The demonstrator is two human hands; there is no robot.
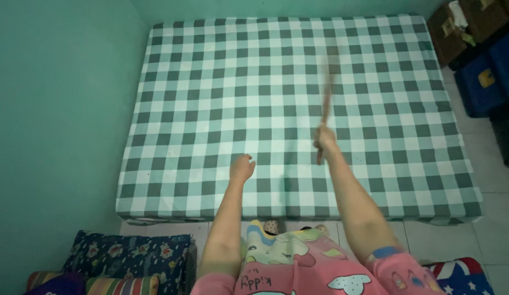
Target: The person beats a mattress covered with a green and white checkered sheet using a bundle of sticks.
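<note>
Pillows [129,257] lie nearest me on the floor at my lower left, dark blue with a flower print, with a striped one [120,285] beside them. A star-patterned cushion [462,276] sits at my lower right. Above my pink sleeves, both my arms reach out over the near edge of the mattress [221,109], which lies on the tiled floor under a green-and-white checked sheet.

My left hand [242,168] hovers over the sheet near that edge, fingers loosely curled and holding nothing; I cannot tell whether it touches the cloth. My right hand [324,141] is clenched tight round the lower end of a thin brown stick [328,93]. The stick rises from my fist and slants out over the middle of the mattress, its far part blurred, so I cannot tell where its tip ends or whether it meets the sheet.

Boxes [484,49], brown and blue, stand stacked beyond the mattress's far right corner, against the green wall.
</note>
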